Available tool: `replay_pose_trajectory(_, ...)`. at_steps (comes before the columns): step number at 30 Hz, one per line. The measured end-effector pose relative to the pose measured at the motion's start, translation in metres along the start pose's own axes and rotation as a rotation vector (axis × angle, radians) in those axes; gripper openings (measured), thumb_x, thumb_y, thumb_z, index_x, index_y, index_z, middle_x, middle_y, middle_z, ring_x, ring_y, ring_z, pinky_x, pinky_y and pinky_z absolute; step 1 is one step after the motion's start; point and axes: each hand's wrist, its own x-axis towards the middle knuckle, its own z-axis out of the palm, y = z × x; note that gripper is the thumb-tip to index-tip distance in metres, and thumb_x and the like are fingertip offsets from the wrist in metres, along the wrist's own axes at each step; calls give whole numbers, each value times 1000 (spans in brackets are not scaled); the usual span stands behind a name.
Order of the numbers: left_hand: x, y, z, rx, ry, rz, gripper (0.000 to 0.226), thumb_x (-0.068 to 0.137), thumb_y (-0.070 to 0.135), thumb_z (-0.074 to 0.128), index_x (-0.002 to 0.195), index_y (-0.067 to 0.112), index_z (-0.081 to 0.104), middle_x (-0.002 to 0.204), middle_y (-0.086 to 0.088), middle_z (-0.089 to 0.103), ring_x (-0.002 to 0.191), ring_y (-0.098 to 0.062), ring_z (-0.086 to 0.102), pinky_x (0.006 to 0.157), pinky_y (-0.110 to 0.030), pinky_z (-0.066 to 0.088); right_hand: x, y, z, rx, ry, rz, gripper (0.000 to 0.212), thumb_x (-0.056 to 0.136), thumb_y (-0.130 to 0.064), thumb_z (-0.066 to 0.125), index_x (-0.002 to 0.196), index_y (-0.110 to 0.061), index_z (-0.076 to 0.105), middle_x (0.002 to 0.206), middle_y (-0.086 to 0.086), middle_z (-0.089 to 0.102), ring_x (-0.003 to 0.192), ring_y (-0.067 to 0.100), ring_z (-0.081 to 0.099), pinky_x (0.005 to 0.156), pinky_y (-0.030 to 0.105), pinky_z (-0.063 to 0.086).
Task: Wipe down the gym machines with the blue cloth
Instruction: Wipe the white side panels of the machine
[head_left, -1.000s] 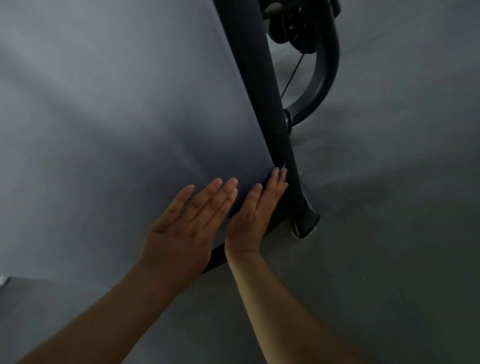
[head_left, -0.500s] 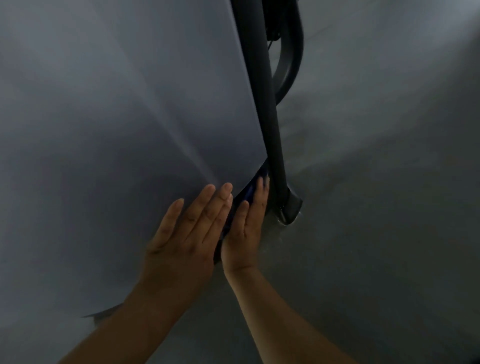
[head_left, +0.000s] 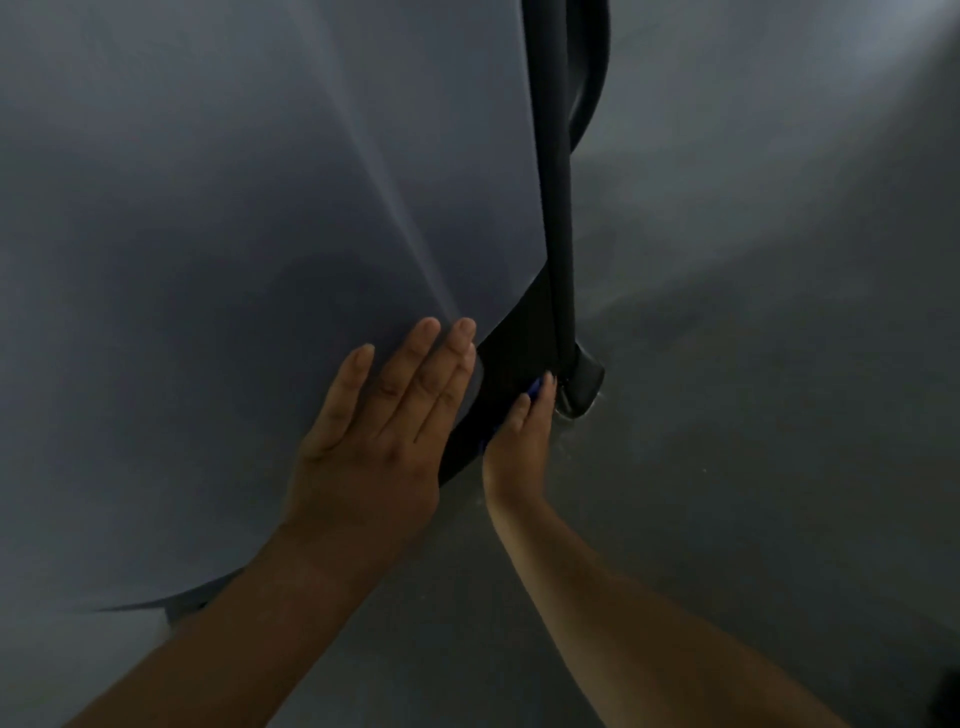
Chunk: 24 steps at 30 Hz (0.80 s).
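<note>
Seemingly mid-task: straight-fingered right hand (head_left: 519, 441) pressing blue cloth (head_left: 535, 387) onto black machine trim (head_left: 511, 353); flat, empty left hand (head_left: 379, 447) bracing smooth grey panel (head_left: 208, 260); much likely left.

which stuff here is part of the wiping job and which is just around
In the job: blue cloth; right hand pressing it to the black frame; left hand flat on the grey panel.
Just around: floor; curved bar up top, untouched.
</note>
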Motion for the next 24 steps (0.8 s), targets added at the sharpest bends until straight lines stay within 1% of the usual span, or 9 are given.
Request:
replay_pose_trajectory(2,-1,8,3,-14,-16,-23,79,105,27,40,175,13,8,184,-5,-1,170,-29,1,132,-59,-17,19,22,-16,-104,-15,80,49,115,-46,37,162,-57,31,155,-7,57,131,18,64,110,49,56)
replay_pose_trajectory(4,-1,15,7,-12,-23,-28,79,105,29,39,176,15,6,184,-3,-3,170,-29,-4,129,-62,-22,44,36,-32,-222,-38,-21,46,107,-57,40,152,-69,36,152,-12,58,131,28,66,107,61,57)
replay_pose_trajectory(6,0,18,12,1,-16,-50,76,106,29,36,176,16,8,184,-2,-1,170,-30,-5,128,-63,-23,68,36,-42,-253,-29,-106,49,111,-46,45,160,-50,40,162,-13,48,145,22,54,119,58,48)
replay_pose_trajectory(8,1,19,16,12,-11,-64,73,108,29,34,176,16,10,184,-1,1,170,-31,-3,128,-64,-21,95,29,-46,-348,-8,-113,52,116,-29,43,167,-29,36,175,-9,30,162,16,26,134,49,25)
replay_pose_trajectory(11,-1,20,19,32,-7,-63,73,107,29,34,176,17,10,184,0,2,169,-31,-2,128,-65,-20,130,33,-50,-568,-47,-61,57,115,-17,39,171,-19,29,181,-2,15,168,28,0,136,52,8)
replay_pose_trajectory(13,-1,21,18,7,-15,-77,76,106,29,40,176,18,12,184,2,4,170,-30,0,129,-64,-19,132,41,-49,-651,-78,-49,62,111,-10,39,172,-17,25,182,-1,11,168,31,-3,136,53,6)
replay_pose_trajectory(17,-4,25,18,34,2,-114,82,101,30,52,175,20,19,183,5,11,169,-28,6,129,-63,-16,122,56,-60,-766,-148,-192,71,109,-6,43,173,-17,17,182,-1,3,168,31,-7,137,50,1)
replay_pose_trajectory(21,-5,21,22,61,3,-90,82,100,27,53,175,20,20,183,6,14,168,-29,7,128,-64,-15,174,43,-63,-761,-157,-109,69,107,-6,43,172,-15,23,181,2,13,168,32,-2,137,52,2)
replay_pose_trajectory(24,-2,24,23,99,14,-111,79,101,28,52,174,21,24,182,7,19,167,-31,8,128,-66,-14,145,54,-57,-745,-117,-148,75,105,-4,47,173,-19,17,182,-4,5,168,27,-7,137,50,3)
